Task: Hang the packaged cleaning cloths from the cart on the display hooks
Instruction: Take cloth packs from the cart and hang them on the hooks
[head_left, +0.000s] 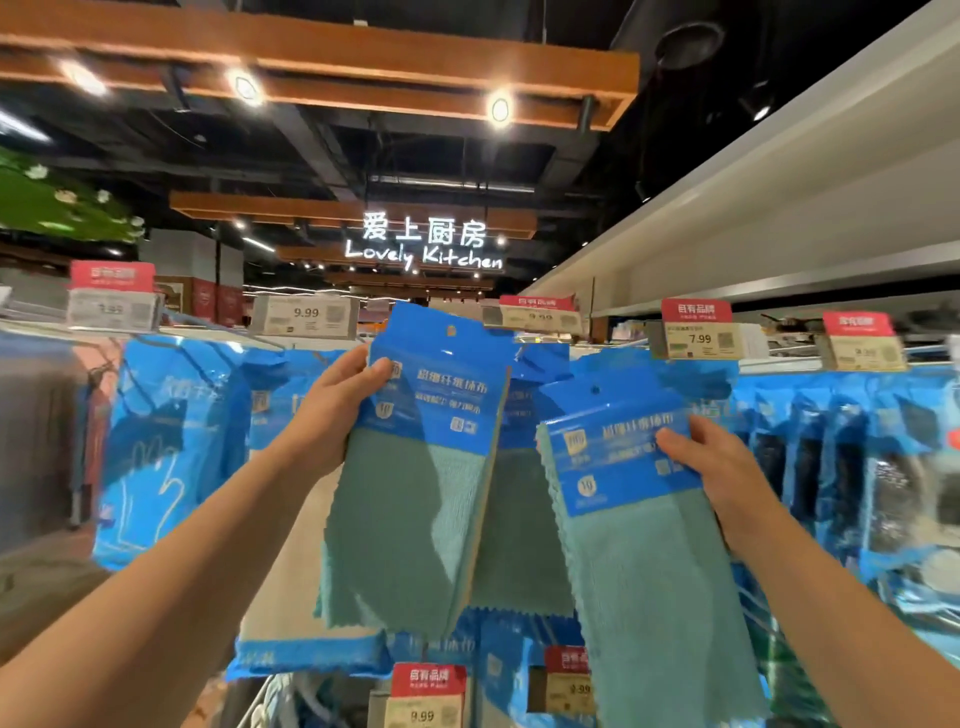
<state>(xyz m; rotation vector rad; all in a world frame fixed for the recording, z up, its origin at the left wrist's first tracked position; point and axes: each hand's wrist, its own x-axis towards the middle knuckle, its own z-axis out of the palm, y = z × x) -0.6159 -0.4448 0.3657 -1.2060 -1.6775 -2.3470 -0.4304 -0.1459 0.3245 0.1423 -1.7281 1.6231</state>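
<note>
My left hand (340, 402) grips a packaged teal cleaning cloth (415, 509) by the left edge of its blue header card, held up high in front of the display. My right hand (711, 462) holds a second packaged teal cloth (639, 561) by the right side of its blue card, lower and to the right. Both cards have a small hang hole at the top. Behind them another teal cloth pack (524, 519) hangs on the rack under the 9.99 price tag (535, 314). The hook itself is hidden behind the packs.
Blue glove packs (161, 447) hang at the left, dark scrubber packs (857, 467) at the right. Price tags (698, 338) line the hook ends. A white shelf (779, 223) runs overhead at the right. More tags and packs hang in a lower row (428, 696). No cart is in view.
</note>
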